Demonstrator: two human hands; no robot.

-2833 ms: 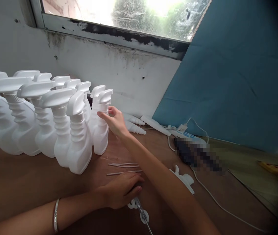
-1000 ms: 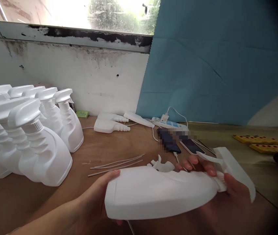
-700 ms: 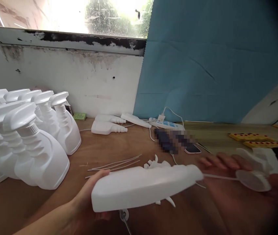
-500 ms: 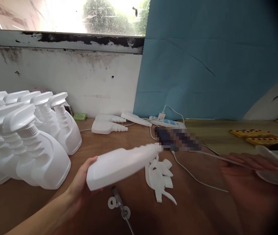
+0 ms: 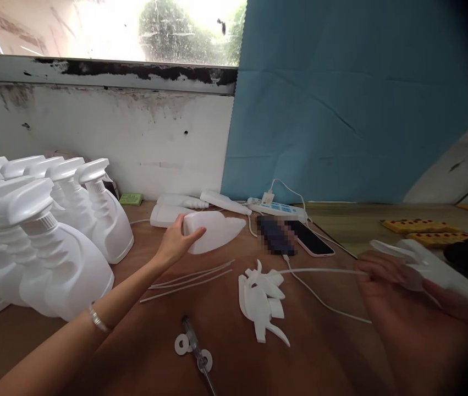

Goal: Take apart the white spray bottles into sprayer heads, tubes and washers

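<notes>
Bottle body of smooth white plastic [image 5: 217, 235] is gripped at its base end by the left hand [image 5: 179, 240], thumb and fingers parted by the bottle's thickness. The bottle body is tilted, tapered end toward the right, in front of white plastic bottles lying near the wall [image 5: 168, 137]; contact with the brown tabletop [image 5: 135, 346] cannot be determined. Right hand [image 5: 398, 313], blurred, is curled around a white plastic trigger spray head [image 5: 444, 272]; exact finger contact is unclear. From it a thin translucent tube [image 5: 324, 270] extends leftward, well apart from the bottle body. Between the hands, nearer the viewer, lies a cluster of white plastic trigger parts [image 5: 260, 300]. Thin white tubes [image 5: 192, 283] lie left of the cluster; a clear-handled screwdriver [image 5: 191, 333] lies among flat white rings [image 5: 181, 345].
</notes>
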